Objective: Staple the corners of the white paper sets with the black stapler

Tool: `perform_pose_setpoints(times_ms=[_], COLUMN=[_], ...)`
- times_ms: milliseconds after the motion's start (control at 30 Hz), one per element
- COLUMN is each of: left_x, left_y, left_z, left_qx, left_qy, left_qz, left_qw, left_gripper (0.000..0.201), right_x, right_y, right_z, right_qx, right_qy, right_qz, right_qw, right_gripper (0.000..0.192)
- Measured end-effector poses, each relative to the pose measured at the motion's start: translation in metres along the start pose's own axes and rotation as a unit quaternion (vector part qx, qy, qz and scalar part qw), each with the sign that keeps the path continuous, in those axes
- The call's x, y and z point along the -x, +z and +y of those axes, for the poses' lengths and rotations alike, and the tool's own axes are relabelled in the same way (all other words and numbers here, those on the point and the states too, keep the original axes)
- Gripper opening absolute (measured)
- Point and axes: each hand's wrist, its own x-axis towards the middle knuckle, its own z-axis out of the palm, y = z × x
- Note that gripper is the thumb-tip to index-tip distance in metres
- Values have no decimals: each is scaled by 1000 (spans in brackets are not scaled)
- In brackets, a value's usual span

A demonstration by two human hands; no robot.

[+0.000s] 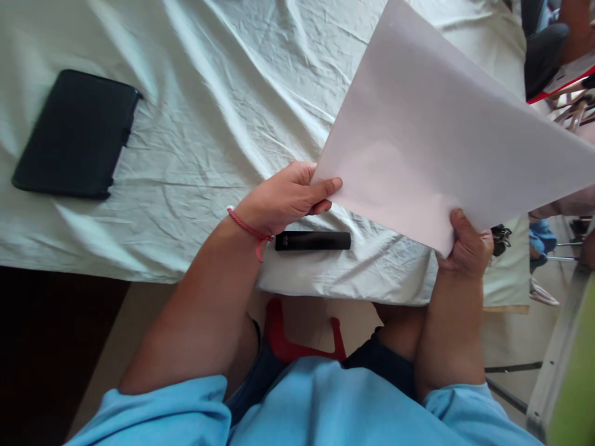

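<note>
A large white sheet of paper (pixel 418 124) is held up over the right part of the table, tilted, with its face blank. My left hand (pixel 297 193) pinches its lower left corner, thumb on top and fingers beneath. Gripping the lower edge farther right is my right hand (pixel 467 244), its thumb on the face and the paper curling there. Whether it is one sheet or more, I cannot tell. Just below my left hand lies a slim black box-like object (pixel 313 241). Small black clips or keys (pixel 501 240) show beside my right hand, partly hidden.
A pale green wrinkled cloth (pixel 195 142) covers the table. A black tablet-like case (pixel 78 133) rests on its left side. Under the table's near edge is a red plastic stool (pixel 297 347). At the right are parts of other people (pixel 576 31) and a green-panelled metal frame (pixel 569 365).
</note>
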Motion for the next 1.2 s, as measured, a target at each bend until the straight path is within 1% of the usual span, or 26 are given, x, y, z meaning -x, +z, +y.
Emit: perform_pose_setpoints(times_ms=[67, 167, 267, 300, 367, 467, 567, 600, 700, 833, 967, 1200], left_x=[-1, -2, -3, -3, -6, -9, -13, -13, -15, -18, -19, -19], left_y=[1, 3, 2, 0, -3, -5, -3, -2, -1, -2, -3, -5], left_z=[-1, 0, 2, 2, 1, -1, -1, -1, 2, 2, 1, 0], left_qx=[10, 10, -44, -78, -152, -235, -301, -320, -357, -372, -389, -403], left_qy=[0, -6, -30, -33, -16, 13, -10, -19, -39, -41, -40, -16], left_qz=[6, 8, -25, -38, -52, -44, -45, -46, -41, -40, -51, -55], left_qw=[1000, 1000, 998, 996, 987, 971, 953, 946, 932, 926, 919, 914], left_gripper=[52, 58, 58, 55, 45, 25, 4, 2, 17, 29, 30, 25], right_x=[0, -2, -6, -8, -11, -15, -17, -17, -18, -20, -20, -21], right_y=[-2, -7, -16, -19, -27, -40, -50, -53, -60, -67, -72, -77], right_z=[0, -1, -4, -5, -7, -10, -12, -12, -12, -12, -12, -20], right_qx=[3, 12, 42, 55, 75, 87, 98, 102, 113, 129, 144, 171], right_qy=[7, 31, 85, 105, 136, 151, 156, 158, 163, 171, 184, 199], right_qz=[0, -6, -8, -5, 2, 3, 6, 5, 0, -8, -18, -19], right_qw=[1000, 999, 995, 993, 988, 985, 983, 982, 980, 977, 972, 965], right_gripper=[46, 53, 60, 62, 64, 66, 67, 67, 65, 64, 68, 68])
